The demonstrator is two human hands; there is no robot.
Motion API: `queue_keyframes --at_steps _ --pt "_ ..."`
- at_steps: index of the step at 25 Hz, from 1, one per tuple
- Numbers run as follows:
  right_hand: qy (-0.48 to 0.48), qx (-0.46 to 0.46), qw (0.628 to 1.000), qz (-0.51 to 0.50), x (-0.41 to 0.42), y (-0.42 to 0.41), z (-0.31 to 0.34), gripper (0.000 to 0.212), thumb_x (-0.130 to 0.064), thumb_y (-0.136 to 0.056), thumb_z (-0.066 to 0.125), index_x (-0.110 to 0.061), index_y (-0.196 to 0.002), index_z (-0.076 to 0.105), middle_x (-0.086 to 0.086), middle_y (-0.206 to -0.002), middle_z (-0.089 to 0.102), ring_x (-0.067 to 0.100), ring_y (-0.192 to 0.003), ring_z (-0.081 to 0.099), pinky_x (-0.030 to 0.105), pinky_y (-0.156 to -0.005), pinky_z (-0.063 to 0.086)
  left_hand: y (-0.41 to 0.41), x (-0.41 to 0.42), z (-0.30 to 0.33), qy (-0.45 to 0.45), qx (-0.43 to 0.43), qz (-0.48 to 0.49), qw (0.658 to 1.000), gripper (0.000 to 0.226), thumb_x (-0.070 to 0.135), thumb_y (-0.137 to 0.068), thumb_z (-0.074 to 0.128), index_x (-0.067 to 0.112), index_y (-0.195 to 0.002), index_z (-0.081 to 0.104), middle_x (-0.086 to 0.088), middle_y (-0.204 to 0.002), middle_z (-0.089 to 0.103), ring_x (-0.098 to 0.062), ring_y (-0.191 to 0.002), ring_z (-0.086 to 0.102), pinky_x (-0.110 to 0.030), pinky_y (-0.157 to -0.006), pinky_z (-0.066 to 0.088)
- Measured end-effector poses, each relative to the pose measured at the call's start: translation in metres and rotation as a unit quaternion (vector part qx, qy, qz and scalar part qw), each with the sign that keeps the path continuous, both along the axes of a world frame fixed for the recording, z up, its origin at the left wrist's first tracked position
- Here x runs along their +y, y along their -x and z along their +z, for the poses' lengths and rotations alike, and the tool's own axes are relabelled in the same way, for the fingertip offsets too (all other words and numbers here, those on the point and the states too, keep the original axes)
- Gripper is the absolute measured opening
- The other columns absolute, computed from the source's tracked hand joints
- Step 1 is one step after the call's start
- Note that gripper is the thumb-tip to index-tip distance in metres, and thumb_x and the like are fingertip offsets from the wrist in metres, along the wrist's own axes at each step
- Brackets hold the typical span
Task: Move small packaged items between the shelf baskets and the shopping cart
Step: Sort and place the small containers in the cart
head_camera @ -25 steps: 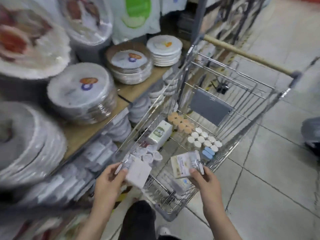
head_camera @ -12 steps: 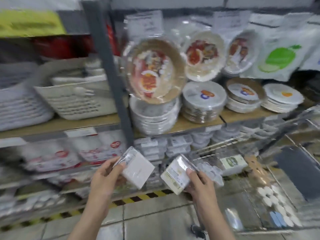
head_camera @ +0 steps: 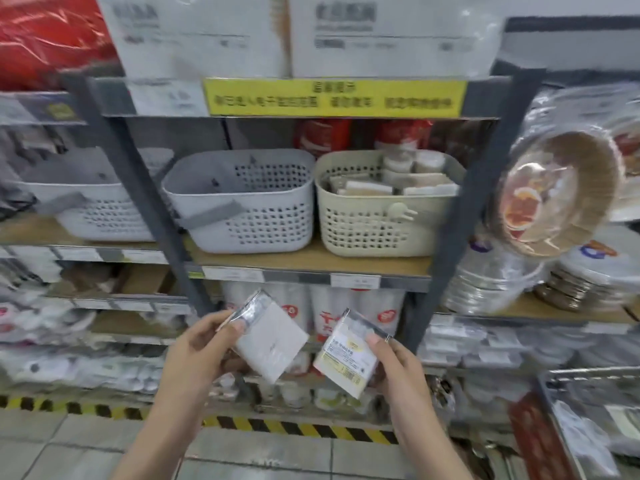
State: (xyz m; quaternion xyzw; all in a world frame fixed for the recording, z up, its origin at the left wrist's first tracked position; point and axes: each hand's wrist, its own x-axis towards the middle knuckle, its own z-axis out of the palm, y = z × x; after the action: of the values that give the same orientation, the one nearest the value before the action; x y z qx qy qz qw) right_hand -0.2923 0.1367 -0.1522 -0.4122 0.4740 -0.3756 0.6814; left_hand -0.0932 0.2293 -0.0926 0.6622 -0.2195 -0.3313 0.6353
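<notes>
Your left hand [head_camera: 197, 344] pinches a white wrapped packet [head_camera: 268, 341], thumb on its top corner. Your right hand [head_camera: 394, 358] grips a labelled, yellow-edged packet [head_camera: 348, 355], thumb on top. Both packets hang tilted, just apart, below the wooden shelf [head_camera: 311, 259]. On that shelf, an empty-looking grey basket [head_camera: 242, 202] sits beside a cream basket [head_camera: 381, 209] stocked with packets. The cart's corner [head_camera: 595, 410] shows at lower right.
</notes>
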Motion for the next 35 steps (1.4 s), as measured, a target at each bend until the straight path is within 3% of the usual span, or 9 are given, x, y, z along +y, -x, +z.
queue_keyframes --at_steps 2,5,8,16,20,26,28,30,35 --pt "0.004 -0.007 1.0 0.0 0.005 -0.036 0.011 0.02 -0.025 -0.088 0.061 -0.006 -0.085 0.065 0.014 -0.089 0.073 0.033 -0.09 0.068 0.049 -0.087 0.05 -0.039 0.006 0.005 0.004 -0.007 0.006 1.0 0.01 0.014 -0.088 0.06 0.016 -0.088 0.071 -0.002 -0.076 0.072 -0.021 -0.069 0.065 -0.035 -0.061 0.056" --pt "0.005 -0.019 1.0 0.012 0.003 -0.071 0.027 0.022 -0.027 -0.087 0.061 -0.005 -0.088 0.066 0.014 -0.09 0.073 0.032 -0.087 0.069 0.047 -0.081 0.052 -0.08 0.002 0.015 0.021 -0.007 0.007 1.0 0.016 0.015 -0.089 0.06 0.021 -0.083 0.073 -0.003 -0.081 0.073 -0.024 -0.076 0.065 -0.044 -0.073 0.053" --pt "0.016 -0.039 0.999 0.028 -0.012 -0.093 0.051 0.019 -0.024 -0.085 0.062 -0.006 -0.092 0.067 0.011 -0.086 0.074 0.023 -0.074 0.071 0.036 -0.066 0.051 -0.11 -0.015 0.029 0.052 -0.003 0.009 0.999 0.017 0.011 -0.089 0.058 0.018 -0.082 0.072 -0.001 -0.078 0.072 -0.022 -0.074 0.065 -0.037 -0.066 0.053" --pt "0.09 -0.116 0.989 0.033 -0.095 -0.142 0.11 0.036 -0.021 -0.067 0.065 -0.003 -0.098 0.063 0.015 -0.097 0.072 0.027 -0.088 0.071 0.036 -0.071 0.06 -0.156 -0.1 0.07 0.112 -0.043 0.016 0.993 0.009 0.011 -0.09 0.058 0.012 -0.09 0.067 0.005 -0.075 0.072 -0.007 -0.072 0.068 -0.017 -0.058 0.054" --pt "0.112 -0.144 0.983 -0.014 -0.136 -0.171 0.122 0.015 -0.012 -0.077 0.063 -0.012 -0.091 0.056 0.014 -0.105 0.069 0.024 -0.094 0.069 0.038 -0.077 0.059 -0.172 -0.142 0.08 0.107 -0.059 0.036 0.992 0.009 0.015 -0.089 0.061 0.01 -0.096 0.065 -0.002 -0.082 0.07 -0.011 -0.073 0.068 -0.02 -0.063 0.057" --pt "0.249 0.002 0.969 -0.011 -0.183 -0.22 0.135 0.016 -0.012 -0.083 0.066 -0.026 -0.086 0.061 -0.012 -0.083 0.069 0.011 -0.084 0.069 0.039 -0.076 0.059 -0.197 -0.182 0.083 0.082 -0.171 0.008 0.982 0.006 0.03 -0.083 0.069 0.03 -0.082 0.062 0.009 -0.081 0.069 -0.002 -0.069 0.066 -0.03 -0.067 0.059" --pt "0.271 0.075 0.96 -0.006 -0.196 -0.239 0.132 0.015 -0.032 -0.07 0.069 -0.028 -0.083 0.062 -0.008 -0.088 0.07 0.019 -0.089 0.068 0.048 -0.079 0.057 -0.208 -0.198 0.079 0.043 -0.243 -0.018 0.969 0.008 0.03 -0.083 0.069 0.031 -0.08 0.062 0.014 -0.075 0.069 -0.003 -0.073 0.066 -0.036 -0.073 0.057" --pt "0.285 0.138 0.949 -0.002 -0.208 -0.254 0.126 0.032 -0.042 -0.059 0.065 -0.026 -0.087 0.064 -0.006 -0.092 0.069 0.021 -0.093 0.066 0.038 -0.077 0.053 -0.219 -0.216 0.072 0.002 -0.309 -0.031 0.951 0.012 0.029 -0.082 0.07 0.031 -0.078 0.059 0.021 -0.078 0.064 -0.008 -0.083 0.065 -0.033 -0.074 0.052" --pt "0.282 0.22 0.934 0.0 -0.225 -0.281 0.11 0.036 -0.023 -0.072 0.074 -0.013 -0.104 0.063 0.004 -0.107 0.065 0.023 -0.106 0.058 0.032 -0.087 0.046 -0.236 -0.245 0.054 -0.028 -0.365 -0.082 0.927 0.026 0.03 -0.075 0.072 0.025 -0.099 0.062 0.002 -0.106 0.068 -0.019 -0.104 0.06 -0.03 -0.08 0.046"
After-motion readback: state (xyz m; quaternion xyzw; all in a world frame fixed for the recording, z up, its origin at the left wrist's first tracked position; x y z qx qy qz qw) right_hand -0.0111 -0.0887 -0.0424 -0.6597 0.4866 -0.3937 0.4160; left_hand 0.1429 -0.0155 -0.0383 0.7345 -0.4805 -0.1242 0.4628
